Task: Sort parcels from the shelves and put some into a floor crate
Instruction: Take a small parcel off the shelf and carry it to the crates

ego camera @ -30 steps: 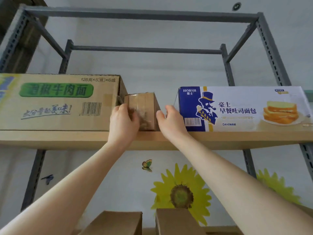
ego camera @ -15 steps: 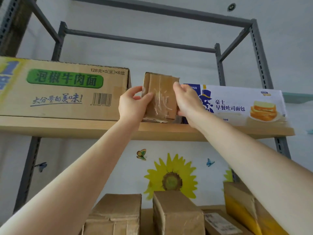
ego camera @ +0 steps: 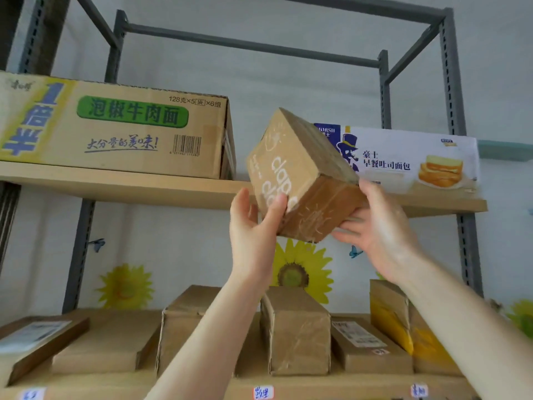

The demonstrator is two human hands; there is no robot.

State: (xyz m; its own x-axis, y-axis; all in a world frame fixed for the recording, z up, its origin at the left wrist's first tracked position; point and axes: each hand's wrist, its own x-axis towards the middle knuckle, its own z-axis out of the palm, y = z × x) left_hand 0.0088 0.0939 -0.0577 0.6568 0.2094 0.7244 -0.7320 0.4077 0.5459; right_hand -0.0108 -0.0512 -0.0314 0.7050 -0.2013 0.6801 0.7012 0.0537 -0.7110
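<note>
- Just off the front edge of the upper shelf (ego camera: 115, 186), between the noodle carton (ego camera: 129, 134) and the bread box (ego camera: 409, 160), we hold the small parcel (ego camera: 297, 171) in the air, clear of the board.
- Both hands are clamped on it. Our left hand (ego camera: 253, 229) pinches its lower left corner with the thumb across the printed side. Our right hand (ego camera: 377, 229) cups the near end from below, thumb on the upper edge.
- Its long axis is tilted: the taped end points down and toward us, and the far end rises up and away toward the shelf.
- The parcel sits above and ahead of both wrists, so we judge the next move to be a pull down and inward, with the right hand bearing most of the weight.
- It is a plain brown cardboard block with white lettering on the side that faces left. Wrinkled, glossy clear tape wraps the near end.
- On the lower shelf (ego camera: 331, 391) sit several brown parcels (ego camera: 297, 330), some upright and some flat, a few with paper labels. Our forearms pass over them.
- We see no floor crate in this view, so we cannot tell which way it lies.
</note>
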